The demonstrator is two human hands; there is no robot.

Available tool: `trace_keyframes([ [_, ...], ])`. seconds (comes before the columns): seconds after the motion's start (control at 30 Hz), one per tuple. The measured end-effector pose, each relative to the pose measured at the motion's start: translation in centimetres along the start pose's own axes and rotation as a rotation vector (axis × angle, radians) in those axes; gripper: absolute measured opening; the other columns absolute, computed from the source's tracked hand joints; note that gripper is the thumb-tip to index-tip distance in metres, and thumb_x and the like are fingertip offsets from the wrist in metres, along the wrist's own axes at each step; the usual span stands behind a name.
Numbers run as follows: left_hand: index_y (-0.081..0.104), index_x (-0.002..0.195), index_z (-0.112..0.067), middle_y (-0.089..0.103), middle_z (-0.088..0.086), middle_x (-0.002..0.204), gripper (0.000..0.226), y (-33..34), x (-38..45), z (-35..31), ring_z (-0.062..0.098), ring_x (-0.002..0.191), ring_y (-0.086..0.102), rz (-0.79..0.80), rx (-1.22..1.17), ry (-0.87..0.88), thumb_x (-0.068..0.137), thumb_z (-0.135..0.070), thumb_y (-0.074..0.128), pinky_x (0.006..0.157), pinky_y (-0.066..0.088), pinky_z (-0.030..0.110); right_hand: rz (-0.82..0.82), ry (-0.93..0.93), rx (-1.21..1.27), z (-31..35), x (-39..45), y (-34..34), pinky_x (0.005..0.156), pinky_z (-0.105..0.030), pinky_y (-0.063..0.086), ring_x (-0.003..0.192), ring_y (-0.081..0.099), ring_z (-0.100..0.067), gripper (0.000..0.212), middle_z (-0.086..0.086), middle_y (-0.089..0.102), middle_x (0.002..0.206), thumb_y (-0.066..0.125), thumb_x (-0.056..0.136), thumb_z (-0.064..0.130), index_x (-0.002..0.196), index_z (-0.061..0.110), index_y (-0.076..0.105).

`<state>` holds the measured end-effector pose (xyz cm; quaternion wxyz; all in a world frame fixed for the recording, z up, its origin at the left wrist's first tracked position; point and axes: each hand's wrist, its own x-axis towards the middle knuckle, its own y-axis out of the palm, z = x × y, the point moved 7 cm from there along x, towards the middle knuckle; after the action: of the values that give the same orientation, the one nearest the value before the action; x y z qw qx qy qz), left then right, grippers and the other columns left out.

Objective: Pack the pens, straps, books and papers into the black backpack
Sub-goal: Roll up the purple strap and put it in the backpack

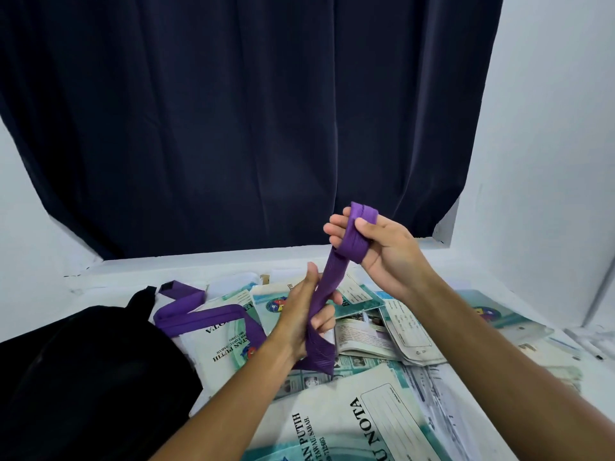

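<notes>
While the big note book (336, 424) is lying nearest the viewer, below both hands, the left hand (306, 314) is closing its grip round the purple strap (327, 284) at mid-length, fingers curled round it, thumb up. Judgement: this hand is feeding and tensioning the strap.

Up and right of that grip, the right hand (372, 239) is holding the strap's wound end; loops are lying across its fingers (336, 227), thumb pinning them. Judgement: the strap is being coiled round the fingers into a compact bundle for packing.

Below the left grip, the slack is trailing leftward over the books and papers (392, 331), ending near the black backpack (86, 371). The backpack is sitting left of both hands, close for loading; its opening is not discernible.

Books and papers are spreading over the white desk (186, 267), none yet packed as far as visible. No pens identifiable.

Beyond the hands, a dark curtain (249, 111) is hanging.
</notes>
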<state>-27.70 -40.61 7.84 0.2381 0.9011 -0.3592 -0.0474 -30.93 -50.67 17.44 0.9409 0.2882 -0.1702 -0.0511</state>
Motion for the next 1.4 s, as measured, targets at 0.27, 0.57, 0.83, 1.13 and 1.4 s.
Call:
trace_keyframes([
  [0.27, 0.067, 0.084, -0.001, 0.061, 0.004, 0.065, 0.024, -0.2, -0.3, -1.4, 0.01, 0.052, 0.049, -0.02, 0.051, 0.124, 0.08, -0.024, 0.07, 0.048, 0.041, 0.02, -0.043, -0.163, -0.237, 0.1, 0.2, 1.0, 0.093, -0.038, 0.055, 0.103, 0.068, -0.031, 0.022, -0.017, 0.069, 0.107, 0.041, 0.099, -0.005, 0.103, 0.005, 0.061],
  [0.57, 0.072, 0.081, -0.005, 0.07, 0.009, 0.071, 0.017, 0.5, -2.1, -0.8, 0.013, 0.061, 0.064, -0.121, 0.22, 0.114, 0.077, -0.02, 0.065, 0.06, 0.051, 0.02, -0.046, -0.108, -0.096, -0.2, 0.9, 1.0, 0.09, -0.037, 0.057, 0.1, 0.07, -0.03, 0.021, -0.02, 0.068, 0.108, 0.041, 0.098, -0.007, 0.106, 0.001, 0.059],
  [0.83, 0.064, 0.111, 0.001, 0.07, 0.016, 0.071, 0.032, 0.4, -4.3, -1.8, 0.021, 0.058, 0.067, -0.116, 0.107, -0.013, 0.08, -0.008, 0.064, 0.051, 0.055, 0.025, 0.187, -0.128, -0.824, 0.3, 0.8, -0.4, 0.083, -0.028, 0.058, 0.092, 0.072, -0.017, 0.018, -0.013, 0.072, 0.101, 0.049, 0.096, -0.007, 0.11, -0.006, 0.061],
  [1.13, 0.064, 0.113, -0.009, 0.056, 0.006, 0.049, 0.023, -1.4, -3.9, -7.3, 0.013, 0.045, 0.052, -0.176, 0.35, -0.018, 0.095, -0.003, 0.051, 0.045, 0.041, 0.018, 0.611, 0.441, -1.226, -2.8, -2.6, -2.2, 0.08, -0.044, 0.054, 0.083, 0.067, -0.029, 0.038, -0.017, 0.074, 0.09, 0.079, 0.078, 0.032, 0.095, -0.001, 0.07],
  [1.4, 0.062, 0.097, -0.001, 0.056, 0.009, 0.063, 0.021, -2.6, -2.7, -7.3, 0.018, 0.045, 0.053, 0.004, 0.458, -0.141, 0.091, 0.012, 0.048, 0.045, 0.047, 0.023, 0.717, 0.701, -0.744, -2.3, -5.4, -1.4, 0.052, -0.023, 0.055, 0.052, 0.068, -0.017, 0.026, -0.01, 0.071, 0.067, 0.075, 0.081, 0.023, 0.092, 0.001, 0.068],
])
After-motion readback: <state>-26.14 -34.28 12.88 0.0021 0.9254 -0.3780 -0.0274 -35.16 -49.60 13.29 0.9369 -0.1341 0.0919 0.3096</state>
